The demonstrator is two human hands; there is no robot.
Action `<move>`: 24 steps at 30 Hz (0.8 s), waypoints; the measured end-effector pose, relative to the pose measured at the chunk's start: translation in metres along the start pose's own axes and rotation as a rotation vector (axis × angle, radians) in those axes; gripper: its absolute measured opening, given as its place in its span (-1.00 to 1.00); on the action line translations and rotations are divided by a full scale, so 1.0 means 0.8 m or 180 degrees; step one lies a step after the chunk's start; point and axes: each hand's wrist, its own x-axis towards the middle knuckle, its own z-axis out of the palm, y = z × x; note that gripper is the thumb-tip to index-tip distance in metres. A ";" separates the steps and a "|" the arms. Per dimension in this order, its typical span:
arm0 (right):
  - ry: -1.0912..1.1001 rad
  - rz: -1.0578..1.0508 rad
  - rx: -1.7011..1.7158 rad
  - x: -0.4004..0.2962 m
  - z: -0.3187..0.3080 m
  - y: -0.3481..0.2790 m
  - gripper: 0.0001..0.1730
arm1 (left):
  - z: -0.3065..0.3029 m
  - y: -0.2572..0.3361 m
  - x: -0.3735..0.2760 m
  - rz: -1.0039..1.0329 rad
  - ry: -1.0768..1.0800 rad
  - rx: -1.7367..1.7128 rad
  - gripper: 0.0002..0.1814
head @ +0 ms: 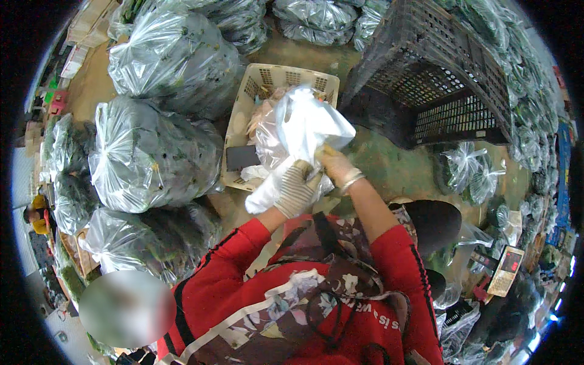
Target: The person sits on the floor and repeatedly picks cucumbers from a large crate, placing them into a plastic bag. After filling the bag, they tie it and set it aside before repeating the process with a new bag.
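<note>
My left hand (296, 188), in a striped knit glove, is closed on white plastic film near the lower edge of a cream plastic crate (236, 123). My right hand (335, 166), gloved too, grips the gathered lower part of a white plastic bag (310, 116) that spreads out over the crate. A white plastic bundle (263, 194) lies under my left hand and sticks out to its left. Inside the crate are a crumpled clear plastic bag (269, 137) and a dark flat object (242, 158). My fingertips are partly hidden by the plastic.
Large clear bags of green produce (155, 155) stand along the left. A black plastic crate (456, 114) lies tipped at the upper right. Small tied bags (465, 169) sit on the floor below it. A digital scale (505, 271) is at the lower right. A person (39, 214) is far left.
</note>
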 end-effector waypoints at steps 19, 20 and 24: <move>0.3044 -0.2591 0.0404 -0.313 -0.096 -0.191 -0.93 | -0.108 -0.103 0.211 -0.0260 -0.1078 0.2781 -0.54; 0.3567 -0.2856 0.0524 -0.339 -0.116 -0.183 -0.93 | -0.104 -0.068 0.208 0.0161 -0.0910 0.3417 -0.59; 0.5081 -0.2481 -0.0130 -0.414 -0.147 -0.118 -0.93 | -0.067 0.045 0.177 0.0564 -0.1516 0.0491 -0.56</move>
